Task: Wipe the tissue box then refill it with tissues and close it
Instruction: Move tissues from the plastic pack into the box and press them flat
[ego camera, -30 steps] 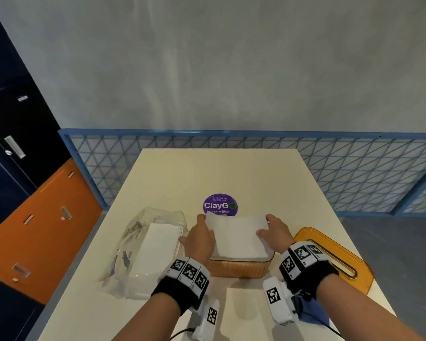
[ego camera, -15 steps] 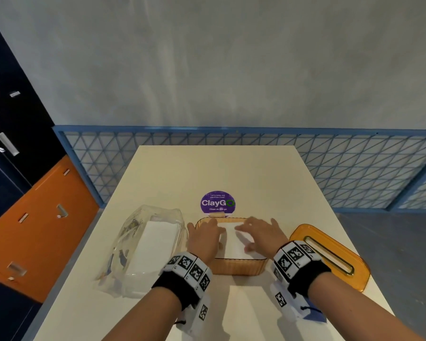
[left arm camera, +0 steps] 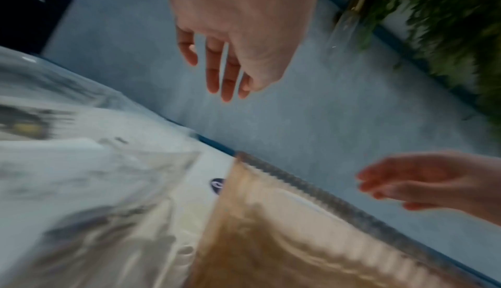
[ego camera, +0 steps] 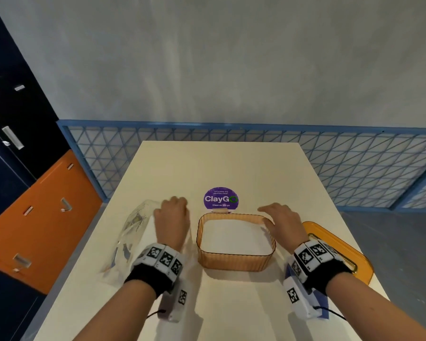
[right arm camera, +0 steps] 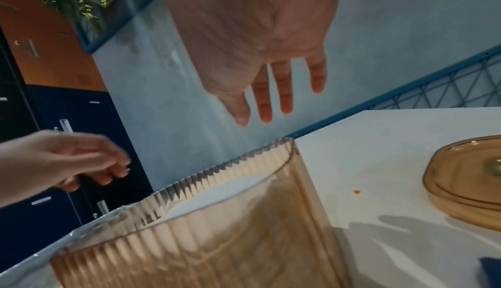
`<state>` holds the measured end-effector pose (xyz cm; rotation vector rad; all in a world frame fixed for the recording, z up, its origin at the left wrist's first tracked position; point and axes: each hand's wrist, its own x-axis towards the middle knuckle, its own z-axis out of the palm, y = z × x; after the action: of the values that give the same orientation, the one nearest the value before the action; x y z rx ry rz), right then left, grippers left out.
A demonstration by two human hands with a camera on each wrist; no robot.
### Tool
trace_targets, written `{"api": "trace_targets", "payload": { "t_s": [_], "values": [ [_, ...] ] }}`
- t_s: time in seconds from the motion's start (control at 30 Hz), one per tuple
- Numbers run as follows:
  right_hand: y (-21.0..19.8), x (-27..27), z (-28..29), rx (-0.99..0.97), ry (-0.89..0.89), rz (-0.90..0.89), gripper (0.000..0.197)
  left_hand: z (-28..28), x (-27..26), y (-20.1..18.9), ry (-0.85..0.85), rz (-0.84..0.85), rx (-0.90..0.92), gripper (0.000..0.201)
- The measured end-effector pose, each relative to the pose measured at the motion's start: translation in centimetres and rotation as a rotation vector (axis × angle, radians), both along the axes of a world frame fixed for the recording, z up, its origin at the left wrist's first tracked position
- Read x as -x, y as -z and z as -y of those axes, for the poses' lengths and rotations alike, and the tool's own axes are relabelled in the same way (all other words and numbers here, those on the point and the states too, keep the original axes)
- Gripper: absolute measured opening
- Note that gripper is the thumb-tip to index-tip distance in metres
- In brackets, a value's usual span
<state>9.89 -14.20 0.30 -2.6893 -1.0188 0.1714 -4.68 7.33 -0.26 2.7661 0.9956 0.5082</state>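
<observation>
The amber ribbed tissue box point(ego camera: 235, 263) stands open at the table's near middle, with a stack of white tissues point(ego camera: 234, 236) lying inside below its rim. My left hand point(ego camera: 172, 217) hovers left of the box, above the clear plastic tissue pack point(ego camera: 133, 232); its fingers point(left arm camera: 225, 74) hang relaxed and hold nothing. My right hand point(ego camera: 280, 222) floats over the box's right rim with its fingers point(right arm camera: 271, 91) straight and empty. The orange lid point(ego camera: 342, 252) with its slot lies flat on the table to the right of the box point(right arm camera: 216, 239).
A purple round sticker point(ego camera: 220, 198) is on the table just behind the box. A blue cloth point(ego camera: 322, 313) lies under my right wrist. A blue mesh railing point(ego camera: 231, 134) runs behind the table's far edge, and orange and dark cabinets point(ego camera: 35, 205) stand at the left.
Both hands have lifted off the tissue stack, which now sits down inside the box. The left hand moved left over the plastic pack; the right moved out to the box's right rim.
</observation>
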Motion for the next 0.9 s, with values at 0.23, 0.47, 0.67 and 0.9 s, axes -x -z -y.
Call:
{"api": "trace_targets", "payload": {
  "t_s": [0.23, 0.47, 0.67, 0.9],
  "values": [
    [0.7, -0.1, 0.3, 0.17, 0.043, -0.462, 0.059, -3.2, 2.6, 5.6, -0.22, -0.589, 0.37, 0.056],
    [1.2, 0.4, 0.0, 0.23, 0.079, -0.442, 0.065, -2.4, 2.3, 7.1, -0.283, -0.579, 0.338, 0.043],
    [1.0, 0.5, -0.2, 0.232, 0.095, -0.464, 0.066, -2.5, 1.9, 7.7, -0.3, -0.568, 0.35, 0.032],
    [1.0, 0.5, -0.2, 0.234, 0.111, -0.473, 0.067, -2.0, 2.2, 7.6, -0.226, -0.619, 0.258, 0.043]
  ]
}}
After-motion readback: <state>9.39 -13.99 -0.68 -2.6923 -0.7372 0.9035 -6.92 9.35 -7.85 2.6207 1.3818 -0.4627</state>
